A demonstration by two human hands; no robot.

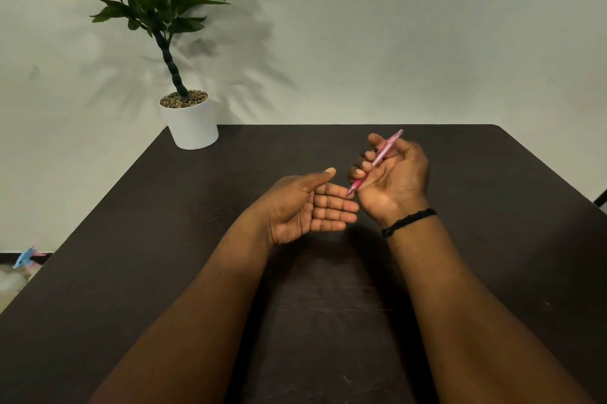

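My right hand is raised over the dark table, palm turned toward me, with its fingers curled round a pink pen. The pen runs diagonally, its upper end sticking out past the fingers toward the wall and its tip pointing down-left near my left fingertips. My left hand hovers just to the left, palm up, fingers straight and thumb raised, holding nothing. A black braided band circles my right wrist.
A green plant in a white pot stands at the table's far left corner against the pale wall. On the floor at the left lies a small blue and pink object. The table's far edge runs just behind the hands.
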